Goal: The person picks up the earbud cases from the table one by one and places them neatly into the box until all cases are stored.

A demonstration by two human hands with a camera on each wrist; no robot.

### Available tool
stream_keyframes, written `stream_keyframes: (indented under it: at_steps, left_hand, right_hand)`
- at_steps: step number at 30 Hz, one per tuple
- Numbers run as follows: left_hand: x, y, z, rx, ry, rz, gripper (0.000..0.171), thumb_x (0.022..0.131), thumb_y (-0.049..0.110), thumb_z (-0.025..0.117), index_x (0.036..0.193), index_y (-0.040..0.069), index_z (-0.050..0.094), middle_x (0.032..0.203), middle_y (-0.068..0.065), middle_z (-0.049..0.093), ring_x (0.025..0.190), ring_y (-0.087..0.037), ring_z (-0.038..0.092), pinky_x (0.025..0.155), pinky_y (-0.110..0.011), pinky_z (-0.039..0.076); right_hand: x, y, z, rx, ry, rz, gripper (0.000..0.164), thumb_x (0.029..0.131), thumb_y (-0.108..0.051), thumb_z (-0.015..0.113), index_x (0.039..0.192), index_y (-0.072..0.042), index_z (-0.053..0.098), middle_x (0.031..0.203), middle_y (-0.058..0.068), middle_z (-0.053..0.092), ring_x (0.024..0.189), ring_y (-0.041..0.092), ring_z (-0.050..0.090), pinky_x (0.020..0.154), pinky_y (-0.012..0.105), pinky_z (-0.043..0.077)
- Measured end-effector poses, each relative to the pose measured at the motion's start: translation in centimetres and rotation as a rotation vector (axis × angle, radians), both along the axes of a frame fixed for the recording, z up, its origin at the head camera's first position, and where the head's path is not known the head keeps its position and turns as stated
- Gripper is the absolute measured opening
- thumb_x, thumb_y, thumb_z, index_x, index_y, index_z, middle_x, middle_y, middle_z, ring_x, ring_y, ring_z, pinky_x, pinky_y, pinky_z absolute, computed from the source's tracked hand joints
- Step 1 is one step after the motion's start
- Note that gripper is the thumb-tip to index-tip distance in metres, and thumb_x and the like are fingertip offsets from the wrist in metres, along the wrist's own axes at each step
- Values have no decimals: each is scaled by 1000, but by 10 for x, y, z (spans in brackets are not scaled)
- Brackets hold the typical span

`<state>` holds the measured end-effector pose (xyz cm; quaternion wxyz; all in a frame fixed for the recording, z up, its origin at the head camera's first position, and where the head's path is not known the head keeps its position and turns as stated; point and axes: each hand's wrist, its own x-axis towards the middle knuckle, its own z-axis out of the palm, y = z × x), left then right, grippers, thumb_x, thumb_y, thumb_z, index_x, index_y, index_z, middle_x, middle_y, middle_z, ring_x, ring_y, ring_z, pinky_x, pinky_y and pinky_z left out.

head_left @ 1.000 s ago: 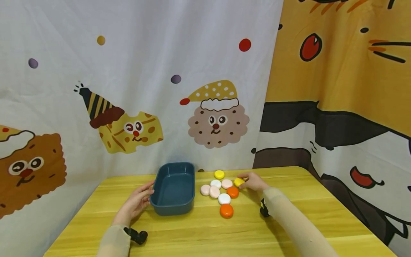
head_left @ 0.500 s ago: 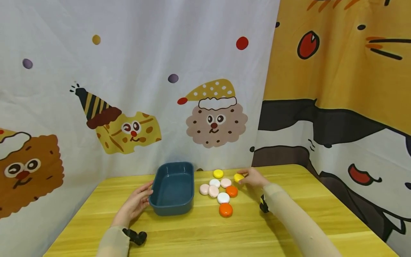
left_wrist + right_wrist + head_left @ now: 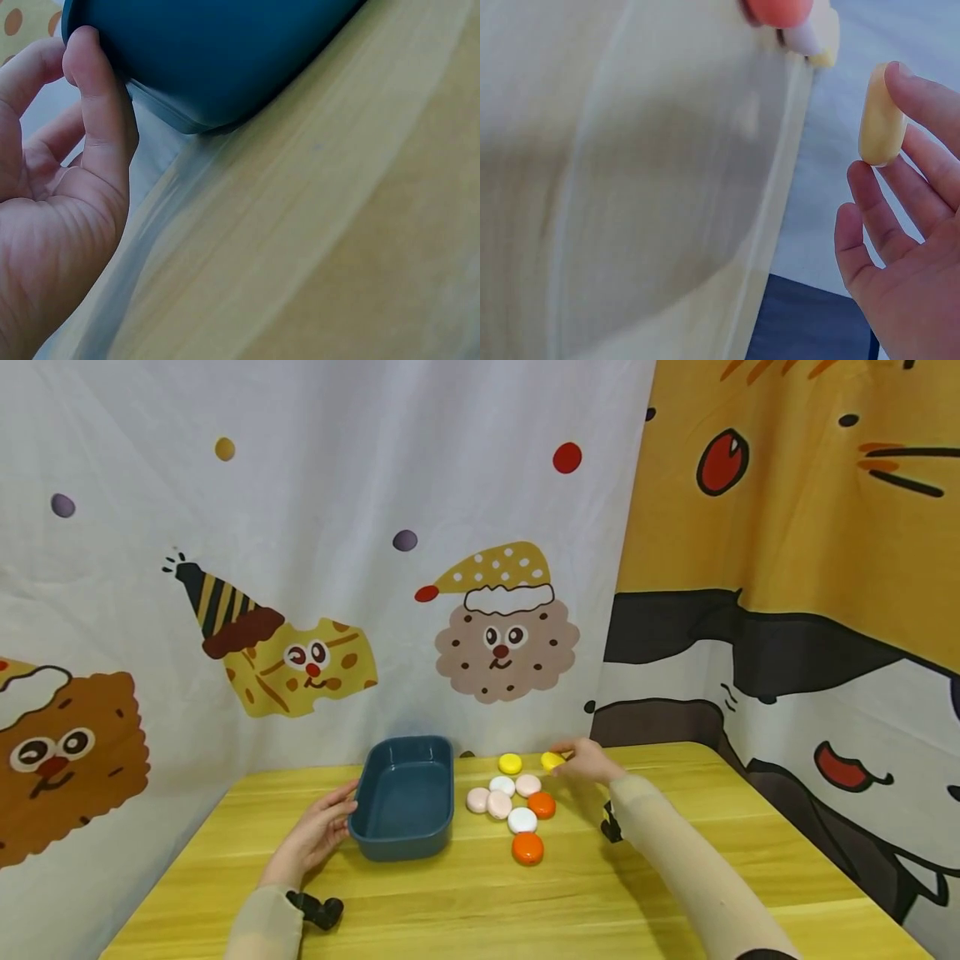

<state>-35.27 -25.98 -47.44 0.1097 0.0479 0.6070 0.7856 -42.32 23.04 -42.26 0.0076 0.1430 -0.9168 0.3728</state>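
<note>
In the head view, my left hand (image 3: 311,839) holds the left side of a deep blue rectangular dish (image 3: 401,852). The left wrist view shows the thumb and bent fingers at the rim of the dish (image 3: 225,60). A rounded yellow disc (image 3: 552,762) is pinched between the thumb and fingers of my right hand (image 3: 592,764). The right wrist view has this disc (image 3: 881,120) on edge at the fingertips, raised off the table. Left of that hand lies a loose group of glossy discs: yellow (image 3: 510,764), pale pink (image 3: 499,805), white (image 3: 522,821) and orange (image 3: 528,848).
The wood-patterned table (image 3: 450,910) ends close behind the dish and discs. A white curtain (image 3: 322,485) printed with cartoon snacks hangs at its back, with an orange and black cartoon cloth (image 3: 795,543) on the right. Black wrist cameras (image 3: 318,912) are strapped to both wrists.
My right hand has lifted the yellow disc from beside the group and moved it toward the table's back edge. The left hand and dish have stayed in place.
</note>
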Motion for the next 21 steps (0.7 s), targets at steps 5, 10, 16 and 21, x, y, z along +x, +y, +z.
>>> stream_keyframes:
  at_steps: [5,10,16,21]
  left_hand:
    - [1,-1,-1,-12,2,22,63,98,8,56,153,3,25,121,-15,51,64,-7,57,60,-19,50]
    - [1,-2,-2,23,10,-9,62,100,7,53,154,3,22,146,-18,25,65,-6,56,61,-18,49]
    - [3,0,-1,32,5,-5,64,99,6,54,153,2,21,134,-15,43,66,-7,57,61,-19,50]
    - [4,1,1,55,15,-18,62,99,5,53,153,1,22,99,-3,63,67,-8,59,61,-20,51]
  right_hand:
    - [-3,-5,4,13,-5,17,45,81,-11,77,122,1,66,121,17,63,94,24,62,81,38,52]
    - [-4,-10,7,-4,-15,20,45,82,-12,76,124,1,65,123,17,62,99,27,62,84,41,51]
    - [-4,-21,7,-87,-34,38,45,84,-9,74,126,2,62,127,18,60,105,32,59,89,43,50]
    - [-8,-34,2,-128,-41,57,44,85,-10,72,128,0,62,128,17,59,105,30,58,87,40,50]
